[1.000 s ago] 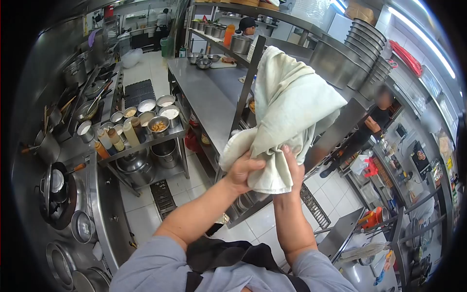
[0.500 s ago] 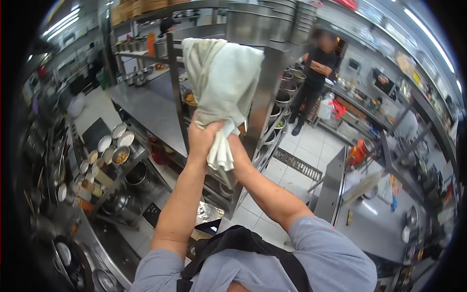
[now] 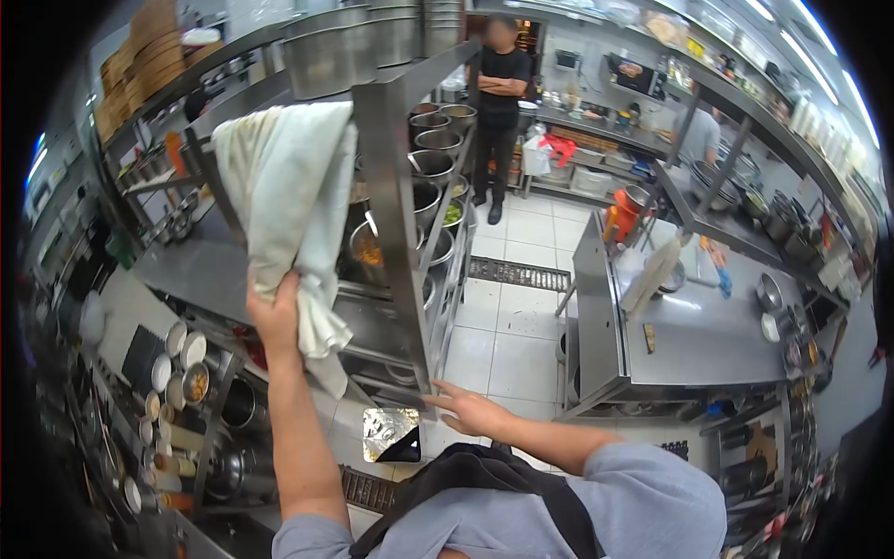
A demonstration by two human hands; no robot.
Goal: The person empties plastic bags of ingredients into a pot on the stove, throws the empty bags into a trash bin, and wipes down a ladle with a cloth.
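Note:
A pale, stained cloth (image 3: 289, 186) is bunched in my left hand (image 3: 275, 321), whose fingers are wrapped round its lower part. Most of the cloth rises above the hand, and a loose end hangs to the right. Behind it stands a steel rack (image 3: 386, 177) with metal pots on its shelves. My right hand (image 3: 466, 408) is apart from the cloth, low beside the rack's bottom corner, with its fingers spread and nothing in them.
A person (image 3: 501, 102) in black stands with folded arms beyond the rack. At right is a steel worktable (image 3: 698, 345) with a hanging cloth. Containers and bottles fill a shelf at lower left. A foil-lined tin (image 3: 389, 434) sits low near my body.
My right hand has let go of the cloth and moved down to the right. My left hand still holds the cloth, now further left. The view has turned to the right.

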